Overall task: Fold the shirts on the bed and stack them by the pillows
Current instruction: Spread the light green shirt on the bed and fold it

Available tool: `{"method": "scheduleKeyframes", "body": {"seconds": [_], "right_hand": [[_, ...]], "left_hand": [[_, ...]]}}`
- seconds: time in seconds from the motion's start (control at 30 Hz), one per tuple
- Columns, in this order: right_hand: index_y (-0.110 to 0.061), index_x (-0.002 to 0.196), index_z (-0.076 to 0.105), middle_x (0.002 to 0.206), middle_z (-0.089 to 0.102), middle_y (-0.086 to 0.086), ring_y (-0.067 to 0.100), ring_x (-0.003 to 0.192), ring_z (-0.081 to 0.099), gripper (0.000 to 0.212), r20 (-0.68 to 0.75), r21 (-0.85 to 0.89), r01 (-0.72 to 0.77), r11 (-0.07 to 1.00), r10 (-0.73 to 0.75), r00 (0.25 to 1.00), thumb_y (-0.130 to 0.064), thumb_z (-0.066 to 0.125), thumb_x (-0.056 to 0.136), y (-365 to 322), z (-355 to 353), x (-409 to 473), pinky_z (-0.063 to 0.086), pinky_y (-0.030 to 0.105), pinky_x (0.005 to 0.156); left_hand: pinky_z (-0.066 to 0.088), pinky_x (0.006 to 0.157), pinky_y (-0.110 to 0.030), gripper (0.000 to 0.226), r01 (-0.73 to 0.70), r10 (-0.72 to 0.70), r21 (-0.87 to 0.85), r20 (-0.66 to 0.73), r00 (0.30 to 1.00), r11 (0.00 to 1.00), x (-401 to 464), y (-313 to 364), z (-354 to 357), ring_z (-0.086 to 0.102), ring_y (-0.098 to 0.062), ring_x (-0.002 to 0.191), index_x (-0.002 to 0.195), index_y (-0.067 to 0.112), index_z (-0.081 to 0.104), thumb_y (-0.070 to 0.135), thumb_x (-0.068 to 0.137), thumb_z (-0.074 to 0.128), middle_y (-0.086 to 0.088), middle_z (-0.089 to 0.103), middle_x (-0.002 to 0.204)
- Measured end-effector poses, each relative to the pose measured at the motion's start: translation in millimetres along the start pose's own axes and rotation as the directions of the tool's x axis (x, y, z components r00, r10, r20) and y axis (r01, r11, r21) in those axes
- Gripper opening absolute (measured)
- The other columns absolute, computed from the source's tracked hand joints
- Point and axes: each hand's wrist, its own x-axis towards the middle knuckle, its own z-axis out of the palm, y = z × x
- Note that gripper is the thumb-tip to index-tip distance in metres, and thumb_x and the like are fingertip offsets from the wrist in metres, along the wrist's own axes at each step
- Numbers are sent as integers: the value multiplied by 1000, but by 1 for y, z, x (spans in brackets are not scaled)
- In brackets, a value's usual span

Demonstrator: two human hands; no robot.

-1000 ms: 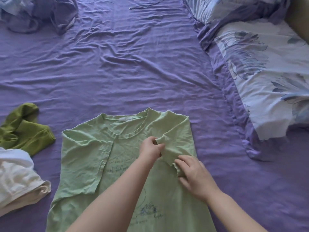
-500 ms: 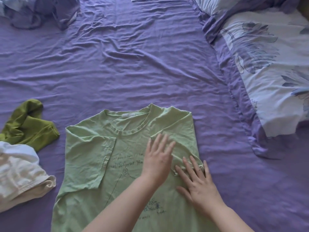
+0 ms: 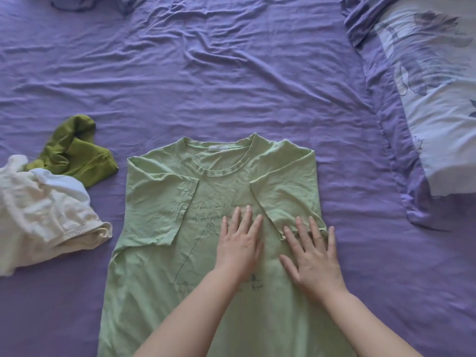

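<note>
Head view, from left to right: a crumpled cream-white garment (image 3: 43,217) lay at the left edge of the purple bed sheet (image 3: 231,81), touching an olive-green shirt (image 3: 77,155) bunched just behind it. The light green T-shirt (image 3: 159,199) lay face up in the middle near the viewer, neck away from the person, both sleeves folded inward over the chest. The left hand (image 3: 239,246) lay flat on the printed chest, fingers straight and together, gripping nothing. The right hand (image 3: 313,256) pressed flat with fingers spread, its fingertips on the hem of the folded right sleeve. A floral pillow (image 3: 438,99) lay at the right edge, well apart from the T-shirt.
</note>
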Motion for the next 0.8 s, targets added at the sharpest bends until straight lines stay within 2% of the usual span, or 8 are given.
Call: {"method": "scheduleKeyframes", "body": {"seconds": [0.07,0.23,0.37,0.4,0.5,0.6,0.7,0.8], "right_hand": [[-20,132,53,145,42,12,34,138,26,65,1,18,-4,1000,4,1000,-55,34,81,-15,-4,-17,14,62,106],[-25,130,55,142,45,12,25,145,-5,62,54,74,71,995,-75,996,-57,36,80,-63,6,-91,18,59,104],[-25,127,58,138,49,13,23,145,-7,68,67,96,19,995,-26,997,-60,12,92,-98,15,-150,15,55,105],[-25,127,58,138,49,14,23,145,-8,71,62,91,4,996,-9,998,-60,7,92,-107,15,-163,13,55,106],[-26,128,57,138,48,14,22,145,-11,70,91,58,4,998,-9,996,-61,8,92,-131,15,-202,9,52,107],[-25,124,61,135,52,15,29,141,12,62,119,44,25,999,-30,992,-58,33,79,-149,14,-241,11,49,106],[-25,119,65,131,57,14,33,127,42,60,144,-3,55,998,-54,988,-55,41,72,-157,17,-275,26,51,101],[-27,117,66,128,59,13,33,118,56,68,154,-39,89,995,-82,985,-54,76,56,-157,21,-297,36,54,96]], "left_hand": [[-10,115,-46,58,30,-29,-4,12,999,1000,-31,-8,7,-16,-24,145,150,30,0,44,99,24,1,-12,159],[-9,115,-47,59,46,-46,2,84,995,999,-108,-26,33,-13,-25,145,150,32,3,48,97,25,1,-8,159],[38,101,-53,66,1,-1,41,15,1000,999,-169,-28,43,43,-31,132,133,29,52,51,73,69,-4,45,144],[34,104,-54,65,-15,14,28,15,1000,999,-184,-30,48,37,-31,135,136,29,48,50,77,66,-4,40,147],[-3,115,-51,62,-20,19,1,108,994,1000,-230,-44,77,-9,-29,145,150,31,7,43,96,35,-1,-5,159],[-5,115,-49,66,-14,12,17,127,992,1000,-274,-59,91,-14,-26,145,150,32,2,37,94,37,-1,-12,159],[2,115,-50,63,37,-42,35,151,988,999,-313,-75,103,-7,-27,146,149,33,10,40,92,38,-1,-5,159],[33,105,-56,66,59,-61,20,122,991,998,-339,-88,101,30,-34,139,139,31,43,36,78,66,-5,31,153]]}}
